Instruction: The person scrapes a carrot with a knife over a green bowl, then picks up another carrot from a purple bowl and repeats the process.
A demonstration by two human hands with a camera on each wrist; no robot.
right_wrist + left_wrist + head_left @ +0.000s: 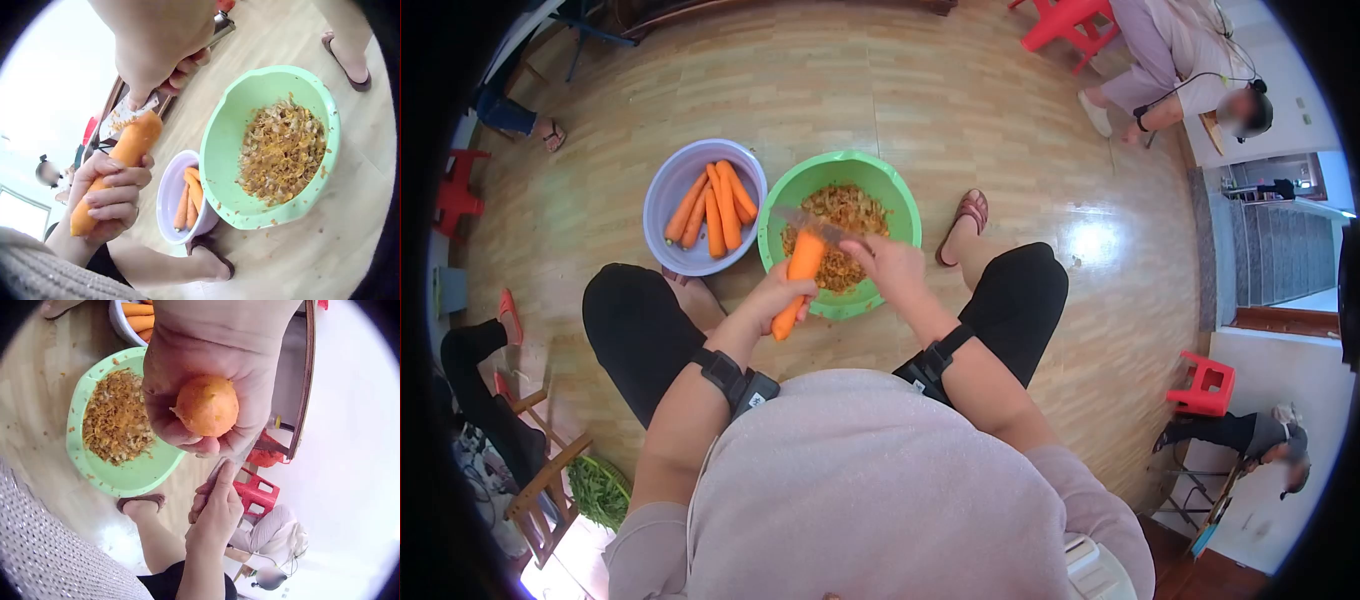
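My left hand (pixel 775 298) grips a peeled-looking orange carrot (pixel 805 262) around its lower half, tilted over the near edge of a green basin (pixel 890 180). One rounded end of the carrot (pixel 208 406) pokes out below the palm in the left wrist view. With curled fingers my right hand (pixel 893 268) holds a kitchen knife (pixel 122 119) by its metal handle (pixel 223 26). Its broad blade lies close by the carrot's top end, with small orange bits stuck to it. Chopped orange and pale pieces (pixel 284 150) cover the basin's bottom.
Left of the green basin, a lavender basin (pixel 662 243) holds several whole carrots (pixel 722 215). Both stand on the wood-patterned floor (pixel 830 90) between my feet. Other people sit around the room's edges, near red stools (pixel 1203 384). A basket of greens (pixel 598 490) is behind my left side.
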